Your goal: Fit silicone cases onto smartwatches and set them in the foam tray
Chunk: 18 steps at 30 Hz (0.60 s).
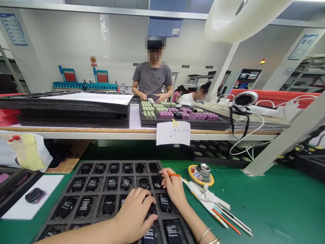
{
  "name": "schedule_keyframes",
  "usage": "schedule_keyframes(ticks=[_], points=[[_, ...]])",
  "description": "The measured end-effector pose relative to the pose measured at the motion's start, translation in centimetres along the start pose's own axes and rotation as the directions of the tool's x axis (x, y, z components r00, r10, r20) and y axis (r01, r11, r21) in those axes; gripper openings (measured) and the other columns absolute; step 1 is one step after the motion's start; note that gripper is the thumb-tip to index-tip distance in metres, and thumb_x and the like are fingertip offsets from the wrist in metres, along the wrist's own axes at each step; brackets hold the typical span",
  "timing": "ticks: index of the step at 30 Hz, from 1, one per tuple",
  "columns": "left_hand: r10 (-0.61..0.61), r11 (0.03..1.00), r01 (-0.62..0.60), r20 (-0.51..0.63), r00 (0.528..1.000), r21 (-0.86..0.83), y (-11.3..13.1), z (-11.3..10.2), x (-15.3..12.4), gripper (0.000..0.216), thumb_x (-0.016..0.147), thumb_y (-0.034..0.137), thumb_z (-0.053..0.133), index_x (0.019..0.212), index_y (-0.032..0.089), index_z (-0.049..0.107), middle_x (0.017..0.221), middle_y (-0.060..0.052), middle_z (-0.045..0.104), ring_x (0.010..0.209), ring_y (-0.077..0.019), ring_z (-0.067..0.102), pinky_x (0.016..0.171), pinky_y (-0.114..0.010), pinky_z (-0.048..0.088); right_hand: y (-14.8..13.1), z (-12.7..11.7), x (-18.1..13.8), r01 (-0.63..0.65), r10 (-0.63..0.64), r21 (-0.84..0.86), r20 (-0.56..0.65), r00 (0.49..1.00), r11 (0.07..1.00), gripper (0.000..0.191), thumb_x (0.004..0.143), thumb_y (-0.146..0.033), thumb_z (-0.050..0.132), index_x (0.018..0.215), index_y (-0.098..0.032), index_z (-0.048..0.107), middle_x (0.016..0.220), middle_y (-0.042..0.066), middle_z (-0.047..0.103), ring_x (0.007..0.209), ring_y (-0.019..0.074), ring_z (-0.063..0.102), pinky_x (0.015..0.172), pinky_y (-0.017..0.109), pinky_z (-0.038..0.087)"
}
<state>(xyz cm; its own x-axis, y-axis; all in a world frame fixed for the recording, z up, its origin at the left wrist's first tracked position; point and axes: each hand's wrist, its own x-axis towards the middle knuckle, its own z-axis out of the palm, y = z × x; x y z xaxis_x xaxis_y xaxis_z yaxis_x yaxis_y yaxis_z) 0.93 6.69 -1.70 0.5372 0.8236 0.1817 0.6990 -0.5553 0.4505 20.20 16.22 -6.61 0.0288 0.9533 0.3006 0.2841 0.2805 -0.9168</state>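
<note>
Where the hands rest: both over a dark foam tray (96, 169) on a green-matted desk (264, 206).
Left hand (134, 213): laid over one black device (151, 209) in the tray's third row, fingers (142, 196) slightly spread and curved onto it, seemingly to steady it.
Right hand (174, 188): fingers (165, 176) pinching one thin orange stick (174, 175) like a pen, its far end above the tray's right side.
Tray contents: about 21 black devices (112, 183) showing, most with white labels, some hidden by the hands; each sits in its own pocket, apparently to keep them apart.
Beside the right hand: one yellow-rimmed round dispenser (200, 174) with a metal top, one white cloth (207, 193), about four loose sticks (225, 217).
Left of the tray: one black device on a pink backing (34, 195), lying on one white sheet (33, 210).
Shelf beyond: one paper note (173, 133) hanging from the edge, one stacked foam pile (68, 108), one tray of green and purple items (177, 113).
Far side: one standing co-worker (152, 81) with both hands over that tray, one seated person (193, 96), two blue racks (85, 78).
</note>
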Motion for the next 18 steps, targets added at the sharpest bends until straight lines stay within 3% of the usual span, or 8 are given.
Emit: schedule_keyframes(ticks=[6, 13, 18], points=[[0.076, 0.995, -0.079, 0.055, 0.996, 0.058, -1.9, 0.5, 1.2, 0.027, 0.085, 0.034, 0.068, 0.107, 0.021, 0.06, 0.111, -0.008, 0.066, 0.102, -0.0283, 0.057, 0.091, -0.045, 0.045, -0.5, 0.3, 0.2, 0.04, -0.04, 0.012, -0.061, 0.997, 0.999, 0.05, 0.092, -0.068, 0.045, 0.089, -0.024, 0.069, 0.092, 0.007, 0.063, 0.048, 0.0141, 0.054, 0.044, 0.032, 0.05], [0.11, 0.99, -0.114, 0.051, 0.993, 0.089, -4.1, -0.2, 4.2, 0.018, 0.085, 0.038, 0.068, 0.092, 0.022, 0.064, 0.099, -0.006, 0.061, 0.094, -0.0247, 0.055, 0.082, -0.04, 0.045, -0.2, 1.5, 2.7, 0.052, -0.053, -0.011, -0.045, 0.998, 0.999, 0.041, 0.09, -0.062, 0.054, 0.092, -0.027, 0.075, 0.093, 0.006, 0.062, 0.052, 0.015, 0.055, 0.048, 0.032, 0.052], [0.086, 0.993, -0.089, 0.041, 0.995, 0.078, -4.7, -1.2, 5.3, 0.025, 0.083, 0.044, 0.072, 0.088, 0.02, 0.064, 0.097, -0.006, 0.059, 0.094, -0.0243, 0.056, 0.085, -0.039, 0.046, -0.8, 1.4, 3.5, 0.051, -0.049, 0.025, -0.055, 0.997, 0.998, 0.046, 0.092, -0.062, 0.051, 0.101, -0.024, 0.075, 0.096, 0.007, 0.057, 0.054, 0.0148, 0.055, 0.049, 0.033, 0.053]])
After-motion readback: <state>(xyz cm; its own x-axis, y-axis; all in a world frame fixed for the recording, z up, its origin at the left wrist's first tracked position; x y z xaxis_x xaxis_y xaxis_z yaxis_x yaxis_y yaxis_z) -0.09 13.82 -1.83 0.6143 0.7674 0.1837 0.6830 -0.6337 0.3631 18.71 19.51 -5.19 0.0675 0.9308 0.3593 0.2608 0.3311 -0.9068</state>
